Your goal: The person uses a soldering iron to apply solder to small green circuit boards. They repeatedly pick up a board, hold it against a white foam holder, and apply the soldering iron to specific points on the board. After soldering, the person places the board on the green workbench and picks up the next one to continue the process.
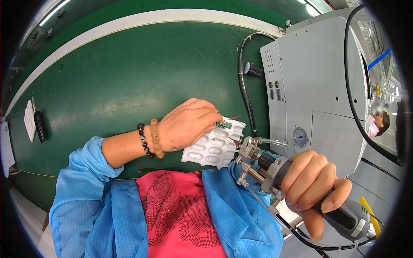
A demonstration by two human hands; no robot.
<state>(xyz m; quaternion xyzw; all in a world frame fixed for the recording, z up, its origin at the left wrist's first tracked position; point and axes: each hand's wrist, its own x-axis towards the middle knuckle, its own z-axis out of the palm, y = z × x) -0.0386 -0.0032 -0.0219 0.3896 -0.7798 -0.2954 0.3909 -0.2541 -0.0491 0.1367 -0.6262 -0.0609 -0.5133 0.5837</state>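
My left hand (191, 122) is closed at the fingertips on a small green circuit board (224, 125) with a thin reddish wire sticking out. The board is over the upper part of a white moulded tray (219, 142) with rounded pockets, and my fingers cover part of both. Wrapped in my right hand (312, 185) is a grey-black handheld dispensing gun (344, 217) with a metal head and clear tubing. Its nozzle (235, 142) points left, close to the tray's right edge and below the board. Whether the tip touches the tray I cannot tell.
A large grey machine (318, 73) with a round gauge (300, 136) stands on the right. A black hose (241, 77) curves along the green worktop (150, 73) beside it. Far left lie a black case (40, 126) and white papers (29, 120). Another person (378, 122) is at far right.
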